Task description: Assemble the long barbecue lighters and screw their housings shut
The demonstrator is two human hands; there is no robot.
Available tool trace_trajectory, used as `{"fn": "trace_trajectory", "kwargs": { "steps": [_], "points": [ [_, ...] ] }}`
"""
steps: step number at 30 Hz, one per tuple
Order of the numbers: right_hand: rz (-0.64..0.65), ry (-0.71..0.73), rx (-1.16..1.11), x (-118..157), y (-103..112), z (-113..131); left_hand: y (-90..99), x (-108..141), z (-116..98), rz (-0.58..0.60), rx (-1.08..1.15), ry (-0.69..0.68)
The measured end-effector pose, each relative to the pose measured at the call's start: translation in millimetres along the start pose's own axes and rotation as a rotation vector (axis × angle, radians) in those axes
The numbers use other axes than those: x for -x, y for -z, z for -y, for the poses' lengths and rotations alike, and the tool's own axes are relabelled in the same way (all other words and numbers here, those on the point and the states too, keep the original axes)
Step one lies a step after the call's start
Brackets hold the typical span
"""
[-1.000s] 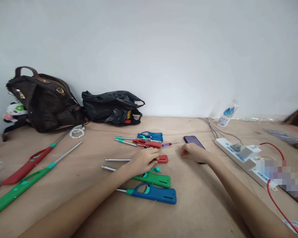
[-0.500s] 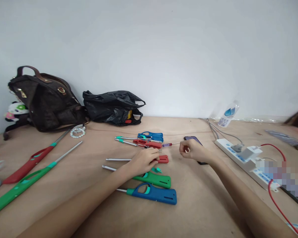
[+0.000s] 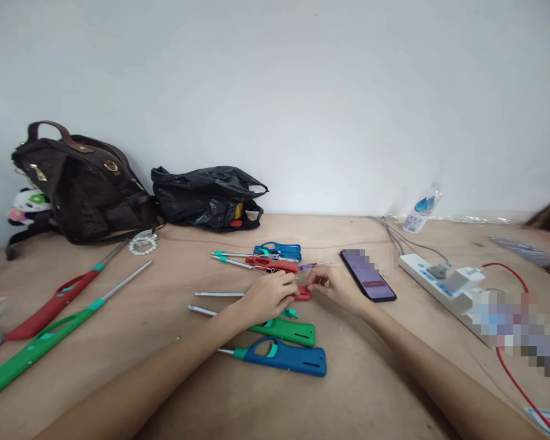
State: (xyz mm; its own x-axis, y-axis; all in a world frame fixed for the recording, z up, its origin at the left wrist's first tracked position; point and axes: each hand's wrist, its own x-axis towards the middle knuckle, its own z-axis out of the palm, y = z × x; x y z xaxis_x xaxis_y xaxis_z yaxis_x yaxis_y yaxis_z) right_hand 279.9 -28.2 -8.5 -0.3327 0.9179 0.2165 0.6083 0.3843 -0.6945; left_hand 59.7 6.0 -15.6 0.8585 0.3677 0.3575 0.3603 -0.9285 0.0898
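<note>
My left hand [image 3: 270,296] lies over a red gas lighter [image 3: 305,294], covering its middle. Its fingers are bent and pressed together around something small at their tips, mostly hidden. Close by on the right, my right hand [image 3: 337,287] has thumb and forefinger curled into a pinch beside that lighter's handle end; what they hold, if anything, is too small to make out. Nearer me lie a green lighter [image 3: 293,332] and a blue lighter [image 3: 284,357]. Beyond the hands are an opened red lighter [image 3: 275,264], an opened blue lighter [image 3: 291,250] and a purple-handled screwdriver [image 3: 308,266].
A phone [image 3: 364,275] lies right of my hands, then a power strip [image 3: 426,278] with plugs and cables. A bottle [image 3: 422,211] leans near the wall. Long red [image 3: 57,308] and green [image 3: 46,336] lighters lie left. A backpack [image 3: 87,189] and black plastic bag [image 3: 201,195] stand behind.
My right hand has moved left from over the phone to beside my left hand, uncovering the phone's lit screen. My left hand has barely moved.
</note>
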Motion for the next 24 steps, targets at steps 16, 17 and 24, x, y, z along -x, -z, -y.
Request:
{"fn": "trace_trajectory", "kwargs": {
  "steps": [16, 17, 24],
  "points": [
    [0.053, 0.221, 0.429, 1, -5, -4, -0.7, -1, -2, -0.007, -0.055, 0.000],
    [0.060, 0.229, 0.462, 1, -5, -5, -0.8, -1, -2, -0.006, -0.055, 0.000],
    [0.074, 0.320, 0.703, 1, -8, 6, -0.8, -1, -2, -0.003, -0.046, 0.005]
  ]
}}
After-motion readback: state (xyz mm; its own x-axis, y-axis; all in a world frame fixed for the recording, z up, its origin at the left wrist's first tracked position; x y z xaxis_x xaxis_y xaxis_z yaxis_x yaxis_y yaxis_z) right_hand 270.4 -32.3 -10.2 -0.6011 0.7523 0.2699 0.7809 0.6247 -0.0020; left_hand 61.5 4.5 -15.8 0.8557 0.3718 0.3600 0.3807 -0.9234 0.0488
